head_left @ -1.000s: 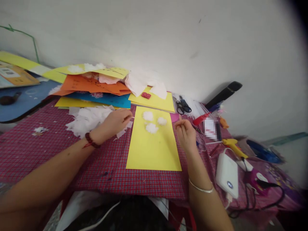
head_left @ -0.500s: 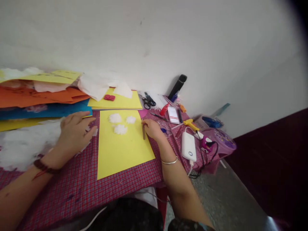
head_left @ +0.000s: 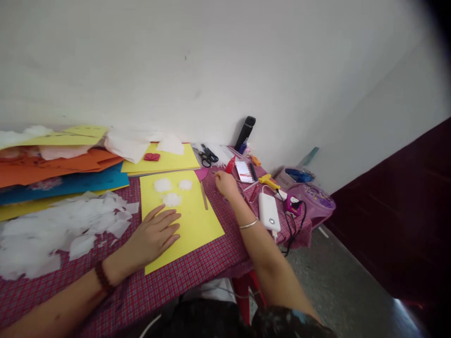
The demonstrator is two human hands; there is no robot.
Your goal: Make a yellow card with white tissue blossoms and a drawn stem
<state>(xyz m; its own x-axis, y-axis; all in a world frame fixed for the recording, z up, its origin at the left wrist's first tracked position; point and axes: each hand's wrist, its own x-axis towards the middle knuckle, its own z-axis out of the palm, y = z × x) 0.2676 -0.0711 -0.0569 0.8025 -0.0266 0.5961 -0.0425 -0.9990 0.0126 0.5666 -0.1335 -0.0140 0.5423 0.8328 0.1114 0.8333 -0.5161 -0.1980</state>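
My left hand (head_left: 153, 237) lies with its fingers spread over the lower left of a yellow paper sheet (head_left: 192, 223). On the sheet's upper part sit three fluffy white tufts (head_left: 172, 199), close to my left fingertips. A thin brown flat stick (head_left: 204, 196) rests along the sheet's right edge. To the right of the sheet, my right hand (head_left: 226, 184) is closed in a pinch on a slim dark pen, mostly hidden by the fingers. A red tube (head_left: 230, 164) stands just beyond that hand.
Torn white paper (head_left: 66, 230) is heaped at left, before stacked coloured sheets (head_left: 63, 164). Behind are black scissors (head_left: 207, 157) and yellow sheets (head_left: 165, 162) with a red paper bow (head_left: 151, 157). At right are a phone (head_left: 245, 171), yellow glue gun (head_left: 269, 181) and white power bank (head_left: 268, 212).
My left hand has moved right from the torn paper onto the yellow sheet. My right hand has left the stick at the sheet's edge and reached to the pen. The view has swung right.
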